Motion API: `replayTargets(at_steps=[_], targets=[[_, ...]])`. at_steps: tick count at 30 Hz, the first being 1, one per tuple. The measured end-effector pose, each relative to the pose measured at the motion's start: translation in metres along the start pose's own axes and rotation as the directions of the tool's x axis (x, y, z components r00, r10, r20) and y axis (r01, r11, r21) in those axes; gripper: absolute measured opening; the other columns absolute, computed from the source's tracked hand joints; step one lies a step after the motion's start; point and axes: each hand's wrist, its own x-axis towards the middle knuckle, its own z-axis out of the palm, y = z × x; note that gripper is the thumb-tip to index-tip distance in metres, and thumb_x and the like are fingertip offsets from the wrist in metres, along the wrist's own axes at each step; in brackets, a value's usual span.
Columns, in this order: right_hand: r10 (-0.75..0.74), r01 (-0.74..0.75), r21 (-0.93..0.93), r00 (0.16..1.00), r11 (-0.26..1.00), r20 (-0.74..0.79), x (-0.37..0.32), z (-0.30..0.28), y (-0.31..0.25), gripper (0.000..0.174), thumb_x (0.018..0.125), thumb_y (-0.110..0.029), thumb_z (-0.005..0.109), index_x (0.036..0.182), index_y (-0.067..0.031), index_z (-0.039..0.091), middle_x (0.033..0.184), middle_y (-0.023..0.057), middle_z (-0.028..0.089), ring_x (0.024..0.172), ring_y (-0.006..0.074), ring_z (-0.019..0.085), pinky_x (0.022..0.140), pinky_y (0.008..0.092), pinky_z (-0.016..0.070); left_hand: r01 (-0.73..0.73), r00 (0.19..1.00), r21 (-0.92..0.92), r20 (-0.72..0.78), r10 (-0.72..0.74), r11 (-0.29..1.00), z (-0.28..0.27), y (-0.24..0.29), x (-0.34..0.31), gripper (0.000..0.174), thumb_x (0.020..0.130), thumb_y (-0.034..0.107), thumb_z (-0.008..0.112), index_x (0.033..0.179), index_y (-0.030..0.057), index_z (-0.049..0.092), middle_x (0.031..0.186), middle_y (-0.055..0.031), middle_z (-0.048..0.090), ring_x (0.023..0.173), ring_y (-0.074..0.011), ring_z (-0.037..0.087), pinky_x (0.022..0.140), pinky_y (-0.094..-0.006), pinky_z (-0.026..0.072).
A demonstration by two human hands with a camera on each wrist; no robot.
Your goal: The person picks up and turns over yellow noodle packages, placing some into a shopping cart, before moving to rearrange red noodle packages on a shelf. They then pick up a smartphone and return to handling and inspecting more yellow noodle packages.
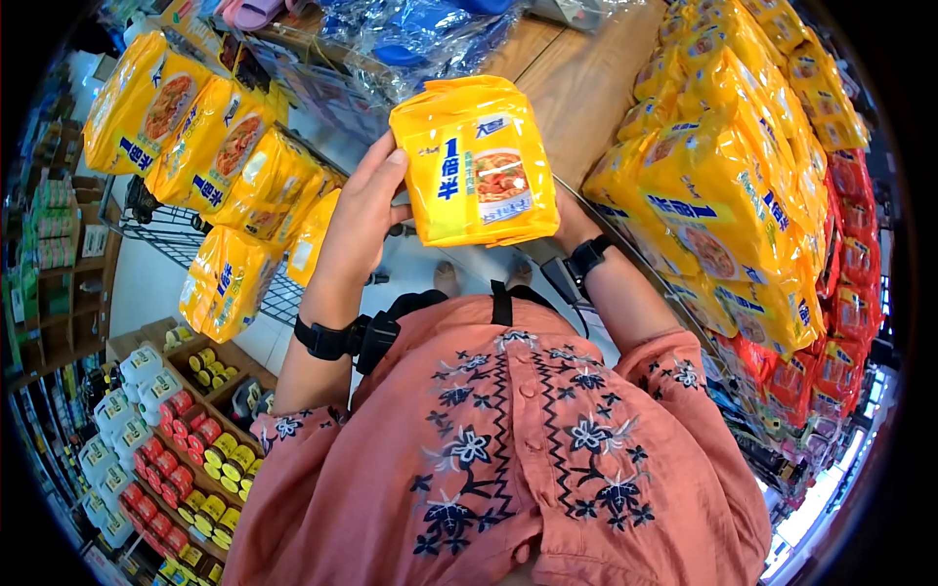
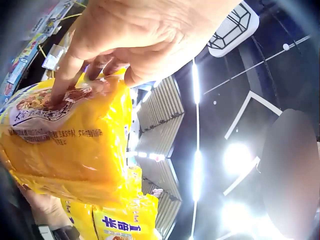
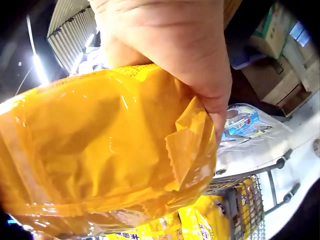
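Observation:
A yellow multipack of instant noodles (image 1: 481, 166) is held up in front of the person's body, its printed front facing up. The left hand (image 1: 362, 200) grips its left side, with the thumb at the near edge. In the left wrist view the fingers (image 2: 62, 82) spread across the printed picture of the pack. The right hand (image 1: 575, 223) holds the opposite side, mostly hidden behind the pack in the head view. In the right wrist view that hand (image 3: 175, 45) curves over the folded, sealed end of the wrapper.
At the left stands a wire shopping cart (image 1: 176, 239) loaded with several matching yellow packs (image 1: 230, 278). On the right, yellow packs (image 1: 713, 210) are piled high beside red packs (image 1: 850, 264). A wooden surface (image 1: 576, 83) carries blue items in clear plastic (image 1: 410, 39). Shelves of jars (image 1: 186, 439) stand lower left.

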Motion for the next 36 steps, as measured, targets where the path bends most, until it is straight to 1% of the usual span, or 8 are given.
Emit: replayTargets(at_steps=[7,10,14,16,21,24,27,36], targets=[[0.178,-0.178,0.117,0.984,0.977,0.016,-0.018,0.02,-0.01,0.071,0.092,-0.061,0.054,0.136,-0.0044,0.056,0.131,0.016,0.062,0.111,0.0279,0.066,0.094,0.046,0.0553,0.017,0.999,0.109,0.029,-0.02,0.994,0.006,-0.003,0.002,0.051,0.104,0.031,0.048,0.149,0.0086,0.04,0.139,-0.0058,0.052,0.127,-0.0152,0.05,0.093,-0.0344,0.0486],[0.124,-0.122,0.043,0.992,0.992,-0.035,-0.022,0.025,-0.009,0.068,0.094,-0.058,0.054,0.135,-0.0039,0.057,0.13,0.0164,0.063,0.108,0.0283,0.067,0.091,0.0463,0.0565,0.021,0.999,0.084,0.028,-0.024,0.996,0.01,0.0,0.0,0.052,0.104,0.031,0.049,0.149,0.0082,0.04,0.139,-0.0056,0.052,0.126,-0.0151,0.05,0.093,-0.0342,0.0488],[0.155,-0.197,0.241,0.971,0.95,0.182,-0.015,0.005,-0.005,0.056,0.099,-0.047,0.053,0.134,-0.0038,0.056,0.129,0.0167,0.064,0.108,0.0284,0.068,0.09,0.0467,0.0576,0.018,1.0,0.104,0.014,-0.019,0.994,0.015,0.004,-0.002,0.05,0.104,0.026,0.048,0.149,0.0048,0.039,0.137,-0.0065,0.054,0.122,-0.0153,0.055,0.093,-0.0347,0.0503],[0.157,-0.194,0.253,0.975,0.948,0.158,-0.011,0.004,-0.005,0.057,0.099,-0.049,0.053,0.134,-0.0034,0.057,0.129,0.0165,0.064,0.108,0.027,0.068,0.091,0.0446,0.0572,0.016,1.0,0.132,0.012,-0.017,0.991,0.019,0.008,-0.004,0.05,0.104,0.026,0.048,0.149,0.0047,0.039,0.137,-0.0065,0.054,0.122,-0.0152,0.055,0.093,-0.0338,0.05],[0.056,-0.06,0.087,0.997,0.994,0.048,0.023,-0.03,-0.005,0.059,0.102,-0.052,0.047,0.134,-0.0037,0.057,0.128,0.0146,0.065,0.106,0.0215,0.069,0.091,0.037,0.057,-0.011,1.0,0.076,-0.019,0.012,0.997,0.011,0.002,0.002,0.048,0.104,0.026,0.048,0.146,0.0031,0.042,0.135,-0.0064,0.055,0.119,-0.0152,0.057,0.095,-0.032,0.0492],[-0.186,0.166,-0.165,0.976,0.972,-0.114,-0.005,0.018,-0.01,0.058,0.103,-0.052,0.041,0.135,-0.005,0.055,0.127,0.0131,0.066,0.106,0.0196,0.069,0.089,0.0347,0.0576,-0.056,0.997,-0.112,-0.057,0.05,0.992,-0.011,-0.018,0.018,0.043,0.104,0.026,0.05,0.14,0.0024,0.047,0.131,-0.0067,0.059,0.115,-0.0142,0.059,0.096,-0.0303,0.0489],[-0.284,0.212,-0.366,0.946,0.906,-0.157,-0.026,0.05,-0.014,0.054,0.106,-0.046,0.037,0.132,-0.0031,0.055,0.124,0.01,0.066,0.106,0.0163,0.067,0.09,0.0308,0.0539,-0.009,0.987,-0.305,-0.154,-0.04,0.952,-0.037,-0.034,0.028,0.041,0.105,0.031,0.049,0.135,0.003,0.051,0.129,-0.0087,0.062,0.115,-0.0187,0.062,0.098,-0.0341,0.0499],[-0.392,0.333,-0.563,0.92,0.756,0.017,-0.042,0.084,-0.018,0.05,0.104,-0.043,0.046,0.129,-0.0015,0.055,0.115,0.0058,0.065,0.102,0.0121,0.062,0.089,0.0274,0.0482,-0.014,0.992,-0.424,-0.12,-0.041,0.905,-0.069,-0.044,0.035,0.041,0.104,0.031,0.049,0.132,0.0021,0.054,0.128,-0.0105,0.064,0.113,-0.0208,0.064,0.096,-0.0361,0.0523]])
